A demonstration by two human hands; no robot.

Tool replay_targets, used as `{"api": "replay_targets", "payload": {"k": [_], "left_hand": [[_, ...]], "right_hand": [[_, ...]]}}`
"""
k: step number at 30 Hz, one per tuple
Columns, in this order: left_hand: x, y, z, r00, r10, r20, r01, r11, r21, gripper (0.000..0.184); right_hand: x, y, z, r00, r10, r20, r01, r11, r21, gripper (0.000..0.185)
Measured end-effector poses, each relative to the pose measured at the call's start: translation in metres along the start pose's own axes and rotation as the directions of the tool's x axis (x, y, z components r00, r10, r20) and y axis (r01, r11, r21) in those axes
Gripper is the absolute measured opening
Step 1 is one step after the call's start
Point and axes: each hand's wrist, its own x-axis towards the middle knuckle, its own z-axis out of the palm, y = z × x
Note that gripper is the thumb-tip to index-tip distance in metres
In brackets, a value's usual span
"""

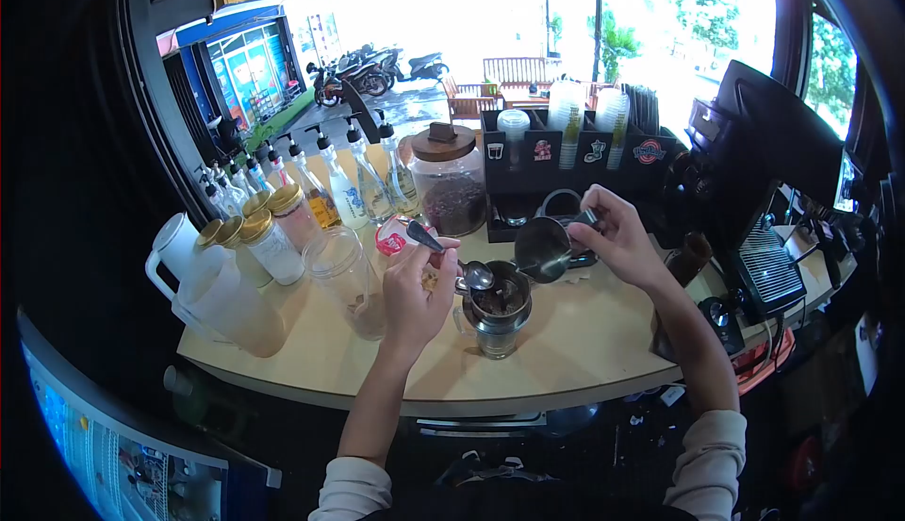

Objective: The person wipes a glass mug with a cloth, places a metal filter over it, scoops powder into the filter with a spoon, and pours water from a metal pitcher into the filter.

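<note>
My left hand [415,290] grips a spoon [479,276], its bowl at the upper left rim of a metal filter cup [499,312]. Dark contents show inside that cup, which sits on a glass mug [496,343]. My right hand [615,240] holds a small metal pitcher [543,249] by its handle, tilted above the cup's right rim. Whether liquid flows from it I cannot tell. Left of my left hand stands a tall clear plastic container [345,281].
Pump bottles [366,181], gold-lidded jars [275,250] and a pitcher [231,304] line the counter's left. Behind are a wooden-lidded jar [447,186] and a black cup organizer [575,148]. Right of my right arm is a metal-grated machine [768,266].
</note>
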Motion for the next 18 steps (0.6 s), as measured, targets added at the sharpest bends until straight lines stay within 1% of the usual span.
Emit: {"api": "replay_targets", "payload": {"k": [1,3,4,7,11,13,14,16,18], "left_hand": [[0.000,0.000,0.000,1.000,0.001,0.000,-0.001,1.000,-0.012,0.013],[0.001,-0.001,0.000,1.000,0.008,-0.004,-0.008,1.000,-0.016,0.013],[0.001,-0.002,0.000,1.000,0.014,-0.009,-0.014,1.000,-0.019,0.013],[0.002,-0.003,0.000,0.999,0.034,-0.010,-0.034,0.999,-0.005,0.012],[0.002,-0.003,0.000,1.000,0.020,-0.005,-0.020,1.000,-0.017,0.012],[0.002,-0.004,0.000,0.999,0.030,-0.012,-0.030,1.000,-0.005,0.012],[0.002,-0.005,0.000,1.000,0.029,-0.011,-0.029,1.000,-0.006,0.012],[0.002,-0.006,0.000,0.999,0.031,-0.007,-0.031,0.999,0.006,0.013],[0.002,-0.006,0.000,1.000,0.029,-0.004,-0.029,1.000,0.000,0.013]], "right_hand": [[0.005,-0.001,0.002,1.000,0.000,-0.001,0.000,1.000,-0.001,0.022],[0.013,-0.002,0.005,0.999,0.020,0.027,-0.015,0.983,-0.183,0.023],[0.017,-0.003,0.007,0.999,0.021,0.026,-0.016,0.983,-0.183,0.023],[0.026,-0.010,0.015,0.997,-0.004,0.074,0.027,0.951,-0.307,0.023],[0.032,-0.022,0.025,0.995,-0.014,0.098,0.046,0.941,-0.334,0.022],[0.034,-0.027,0.028,0.994,-0.010,0.113,0.053,0.918,-0.393,0.021],[0.035,-0.028,0.029,0.994,-0.009,0.113,0.053,0.918,-0.393,0.021],[0.037,-0.028,0.031,0.990,0.050,0.131,-0.003,0.941,-0.339,0.021],[0.038,-0.026,0.032,0.989,0.058,0.138,-0.009,0.942,-0.335,0.021]]}}
